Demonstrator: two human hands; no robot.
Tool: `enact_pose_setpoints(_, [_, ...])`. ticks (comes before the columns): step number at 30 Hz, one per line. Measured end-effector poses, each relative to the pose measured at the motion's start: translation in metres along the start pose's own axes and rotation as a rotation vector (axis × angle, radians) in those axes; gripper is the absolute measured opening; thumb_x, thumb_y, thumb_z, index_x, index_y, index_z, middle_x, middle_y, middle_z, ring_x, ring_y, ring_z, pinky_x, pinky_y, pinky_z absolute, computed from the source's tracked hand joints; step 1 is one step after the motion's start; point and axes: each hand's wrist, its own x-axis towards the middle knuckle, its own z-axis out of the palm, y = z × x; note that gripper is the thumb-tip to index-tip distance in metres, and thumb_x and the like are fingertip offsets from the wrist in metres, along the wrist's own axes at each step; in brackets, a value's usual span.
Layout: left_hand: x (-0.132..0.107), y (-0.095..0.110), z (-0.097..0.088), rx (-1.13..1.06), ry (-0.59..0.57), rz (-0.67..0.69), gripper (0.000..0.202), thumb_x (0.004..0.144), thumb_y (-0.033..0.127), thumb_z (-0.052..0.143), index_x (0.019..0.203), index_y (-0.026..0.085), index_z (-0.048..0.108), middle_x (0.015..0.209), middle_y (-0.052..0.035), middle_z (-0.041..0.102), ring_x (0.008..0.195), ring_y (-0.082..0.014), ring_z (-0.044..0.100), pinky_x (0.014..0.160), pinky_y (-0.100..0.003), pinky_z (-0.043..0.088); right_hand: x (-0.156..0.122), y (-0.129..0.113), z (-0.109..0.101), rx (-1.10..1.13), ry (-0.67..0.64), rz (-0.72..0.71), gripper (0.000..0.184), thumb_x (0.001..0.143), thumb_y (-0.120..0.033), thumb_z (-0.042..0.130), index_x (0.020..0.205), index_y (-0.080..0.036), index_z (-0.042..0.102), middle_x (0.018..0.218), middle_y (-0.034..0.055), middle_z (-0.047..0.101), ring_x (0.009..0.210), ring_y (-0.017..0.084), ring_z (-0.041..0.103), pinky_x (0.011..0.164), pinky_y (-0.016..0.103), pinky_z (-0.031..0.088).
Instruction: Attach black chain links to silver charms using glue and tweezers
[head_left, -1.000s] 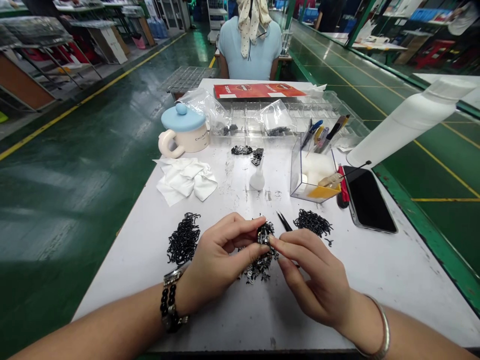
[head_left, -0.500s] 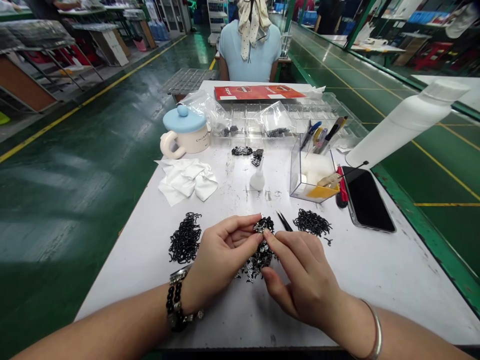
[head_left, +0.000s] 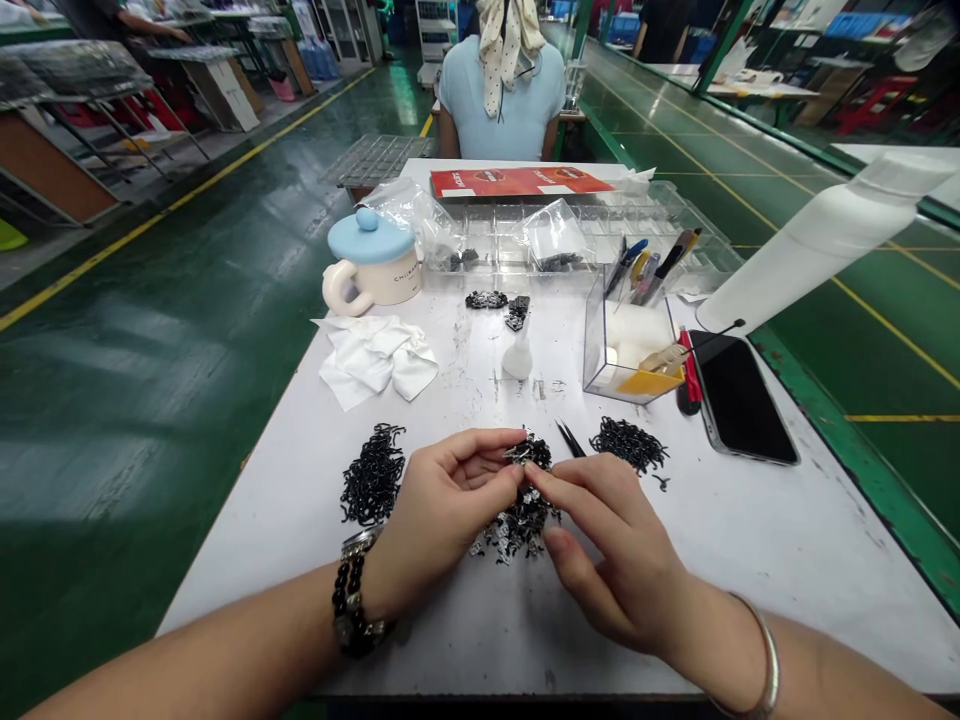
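The person's left hand (head_left: 442, 510) and right hand (head_left: 615, 550) meet over the near part of the white tabletop (head_left: 240, 560). The left hand is curled into a narrow pinch, holding a small clump of black metal pieces (head_left: 531, 452) at its fingertips. The right hand is also narrowed, with its index fingertip (head_left: 534, 474) against the same clump; whether it grips the clump is hard to tell. Just below the fingertips, between the hands, lies a loose pile of black-and-silver pieces (head_left: 519, 528). A beaded bracelet (head_left: 349, 600) circles the left wrist, and a silver bangle (head_left: 765, 650) circles the right.

A heap of black hooked pieces (head_left: 373, 475) lies just left of the left hand, and another (head_left: 628, 445) lies beyond the right hand. Black tweezers (head_left: 570, 438) rest between that heap and the clump. Farther off are a crumpled white cloth (head_left: 375, 360), a small dropper bottle (head_left: 517, 357), a clear box of tools (head_left: 626, 350) and a phone (head_left: 742, 395). At the far end stand a blue-lidded mug (head_left: 371, 255) and a clear compartment tray (head_left: 577, 235).
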Motion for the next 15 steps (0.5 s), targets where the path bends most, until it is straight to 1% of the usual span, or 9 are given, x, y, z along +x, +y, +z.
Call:
enact_pose_setpoints(3, [0.001,-0.001,-0.002,-0.055,-0.023,-0.024,0.026,0.072,0.020,0.074,0.098,0.020,0.070,0.081,0.0003,0.072,0.079,-0.0100,0.069,0.075,-0.014,0.054,0.001,0.003,-0.004,-0.021,-0.029,-0.009,0.040,0.085,-0.016,0.047,0.125,-0.014,0.049,0.093,0.0096,0.058,0.083,0.020,0.053,0.070,0.036,0.045])
enact_pose_setpoints(5, [0.002,-0.002,-0.004,-0.095,-0.031,-0.035,0.027,0.073,0.019,0.074,0.099,0.020,0.069,0.081,0.0011,0.070,0.077,-0.0092,0.069,0.074,-0.014,0.054,0.005,0.011,-0.013,-0.100,0.004,-0.016,0.040,0.085,-0.018,0.048,0.124,-0.015,0.051,0.095,0.0097,0.057,0.085,0.021,0.053,0.072,0.037,0.044])
enact_pose_setpoints(6, [0.002,-0.002,-0.005,-0.113,-0.031,-0.038,0.027,0.073,0.019,0.073,0.100,0.020,0.069,0.080,0.0016,0.068,0.075,-0.0090,0.069,0.073,-0.014,0.055,0.007,0.017,-0.020,-0.156,0.062,0.004,0.039,0.084,-0.019,0.049,0.124,-0.017,0.052,0.097,0.0099,0.056,0.087,0.022,0.053,0.074,0.039,0.044])
enact_pose_setpoints(8, [0.003,-0.003,-0.006,-0.136,-0.029,-0.040,0.030,0.074,0.018,0.073,0.103,0.021,0.068,0.081,0.0025,0.065,0.073,-0.0088,0.069,0.072,-0.014,0.055,0.012,0.036,-0.036,-0.270,0.279,0.100,0.038,0.084,-0.019,0.052,0.121,-0.022,0.056,0.099,0.0097,0.056,0.091,0.024,0.053,0.079,0.041,0.042])
enact_pose_setpoints(9, [0.004,-0.003,-0.006,-0.139,-0.029,-0.038,0.031,0.074,0.018,0.073,0.104,0.022,0.067,0.081,0.0030,0.064,0.072,-0.0087,0.069,0.071,-0.014,0.056,0.015,0.046,-0.045,-0.325,0.421,0.177,0.038,0.083,-0.019,0.054,0.121,-0.023,0.057,0.100,0.0096,0.055,0.089,0.024,0.052,0.079,0.042,0.042])
enact_pose_setpoints(10, [0.004,-0.003,-0.006,-0.137,-0.028,-0.034,0.031,0.074,0.018,0.073,0.104,0.022,0.067,0.081,0.0033,0.062,0.071,-0.0085,0.069,0.071,-0.015,0.056,0.017,0.057,-0.053,-0.379,0.550,0.195,0.039,0.080,-0.021,0.059,0.119,-0.023,0.059,0.095,0.0089,0.056,0.083,0.023,0.053,0.075,0.041,0.043])
enact_pose_setpoints(11, [0.003,-0.002,-0.006,-0.129,-0.026,-0.026,0.032,0.074,0.018,0.072,0.105,0.022,0.067,0.081,0.0036,0.061,0.071,-0.0081,0.069,0.071,-0.015,0.056,0.020,0.066,-0.060,-0.417,0.585,0.220,0.043,0.077,-0.022,0.064,0.120,-0.022,0.059,0.097,0.0099,0.055,0.081,0.023,0.054,0.071,0.039,0.044])
enact_pose_setpoints(13, [0.002,-0.002,-0.005,-0.085,-0.018,0.007,0.033,0.074,0.018,0.072,0.106,0.022,0.066,0.081,0.0034,0.060,0.072,-0.0075,0.068,0.071,-0.014,0.056,0.022,0.082,-0.070,-0.448,0.553,0.283,0.050,0.076,-0.023,0.067,0.125,-0.020,0.055,0.107,0.0132,0.055,0.082,0.023,0.055,0.070,0.038,0.045])
enact_pose_setpoints(15, [-0.001,-0.002,-0.005,0.017,-0.013,0.090,0.035,0.075,0.018,0.070,0.109,0.022,0.065,0.083,0.0021,0.062,0.076,-0.0078,0.067,0.071,-0.013,0.056,0.023,0.090,-0.073,-0.418,0.454,0.335,0.049,0.078,-0.023,0.065,0.126,-0.020,0.053,0.110,0.0141,0.059,0.085,0.024,0.058,0.075,0.039,0.046])
